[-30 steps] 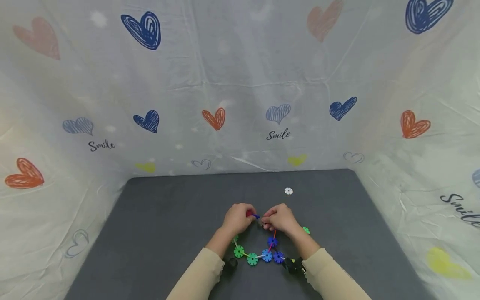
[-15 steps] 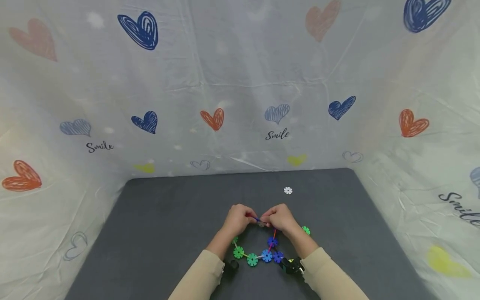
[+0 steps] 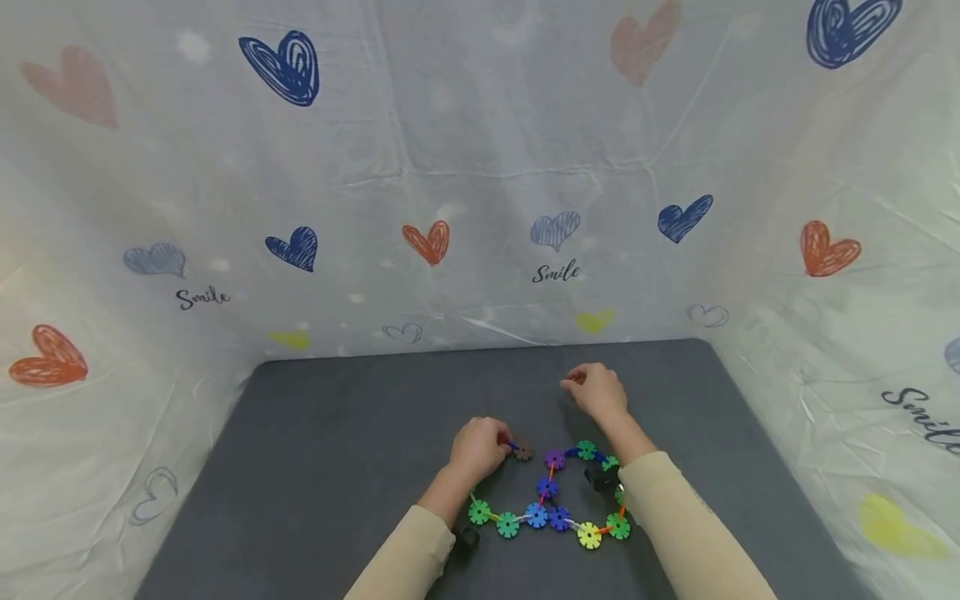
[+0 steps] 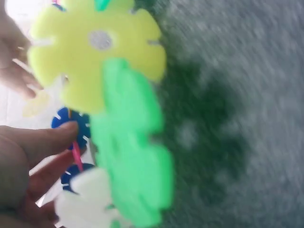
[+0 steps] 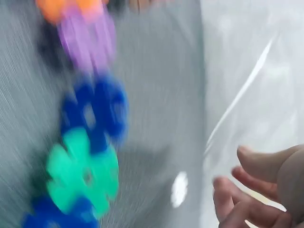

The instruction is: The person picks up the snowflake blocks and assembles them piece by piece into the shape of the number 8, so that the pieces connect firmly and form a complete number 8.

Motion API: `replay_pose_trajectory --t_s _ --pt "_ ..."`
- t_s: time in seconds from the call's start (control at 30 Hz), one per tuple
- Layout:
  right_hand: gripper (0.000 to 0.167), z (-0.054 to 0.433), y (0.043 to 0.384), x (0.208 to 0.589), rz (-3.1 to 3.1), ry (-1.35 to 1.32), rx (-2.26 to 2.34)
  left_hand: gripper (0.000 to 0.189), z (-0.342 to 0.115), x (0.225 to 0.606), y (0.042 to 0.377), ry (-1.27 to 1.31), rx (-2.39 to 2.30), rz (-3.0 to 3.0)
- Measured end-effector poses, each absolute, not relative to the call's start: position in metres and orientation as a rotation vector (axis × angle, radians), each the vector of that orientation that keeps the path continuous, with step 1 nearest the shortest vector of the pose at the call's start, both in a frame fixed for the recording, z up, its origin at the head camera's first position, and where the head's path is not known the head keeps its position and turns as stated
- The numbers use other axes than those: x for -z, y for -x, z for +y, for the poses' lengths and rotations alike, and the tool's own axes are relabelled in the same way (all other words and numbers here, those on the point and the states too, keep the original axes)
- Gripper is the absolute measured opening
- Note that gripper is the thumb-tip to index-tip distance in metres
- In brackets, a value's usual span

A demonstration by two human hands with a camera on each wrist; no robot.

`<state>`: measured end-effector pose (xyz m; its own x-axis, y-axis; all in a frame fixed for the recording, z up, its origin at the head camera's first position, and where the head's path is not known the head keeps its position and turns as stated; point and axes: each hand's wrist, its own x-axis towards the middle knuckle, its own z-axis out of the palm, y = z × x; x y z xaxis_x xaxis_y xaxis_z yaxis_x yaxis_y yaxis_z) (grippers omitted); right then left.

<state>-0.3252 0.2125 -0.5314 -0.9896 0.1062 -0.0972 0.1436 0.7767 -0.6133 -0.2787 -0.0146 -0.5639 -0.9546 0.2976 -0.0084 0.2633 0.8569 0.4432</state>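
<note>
My left hand [image 3: 480, 446] pinches one end of a chain of interlocking plastic snowflake discs, beside a brown disc [image 3: 522, 451]. In the left wrist view its thumb lies against a blue disc [image 4: 84, 124]; a yellow disc [image 4: 128, 42] and a green disc [image 4: 137, 156] stand close to the camera. My right hand [image 3: 597, 390] is farther back at the right. The right wrist view shows its thumb and fingers apart, with nothing between them, near a loose white disc [image 5: 179, 190]. In the head view that hand hides the white disc.
The chain loops over the dark grey table [image 3: 360, 433], with a purple disc [image 3: 555, 459], a yellow disc [image 3: 589, 535] and several green and blue ones. Part of it lies under the right forearm. A patterned cloth [image 3: 480, 192] surrounds the table's back and sides.
My right hand has left the chain end beside the left hand and moved back and right to the loose white disc. The left hand stays on the chain, slightly lower in view.
</note>
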Motion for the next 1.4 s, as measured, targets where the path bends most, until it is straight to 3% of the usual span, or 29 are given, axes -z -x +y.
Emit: replay_pose_trajectory --t_s 0.17,0.37,0.47,0.67,0.83,1.03,1.17,1.4 --pt "0.050 0.236 0.351 0.548 2.918 -0.180 0.751 0.029 -0.011 0.564 0.277 -0.630 -0.619 2.922" --pt "0.020 0.244 0.358 0.564 2.917 -0.093 0.801 0.037 -0.008 0.563 0.275 -0.775 -0.522 2.851" --pt "0.018 0.243 0.353 0.562 2.848 -0.041 0.964 0.039 -0.009 0.565 0.275 -0.755 -0.465 2.885" --pt "0.017 0.219 0.308 0.543 2.718 0.397 1.314 0.033 -0.008 0.568 0.278 -0.698 -0.432 2.925" --pt "0.020 0.185 0.258 0.535 2.905 0.675 0.980 0.029 -0.009 0.563 0.277 -0.676 -0.458 2.946" --pt "0.036 0.158 0.230 0.546 3.220 0.564 0.360 0.030 -0.018 0.561 0.276 -0.653 -0.562 2.936" --pt "0.042 0.145 0.228 0.559 3.257 0.557 0.248 0.031 -0.025 0.564 0.278 -0.618 -0.629 2.908" --pt "0.032 0.143 0.232 0.568 3.262 0.489 0.344 0.031 -0.031 0.562 0.279 -0.546 -0.732 2.856"
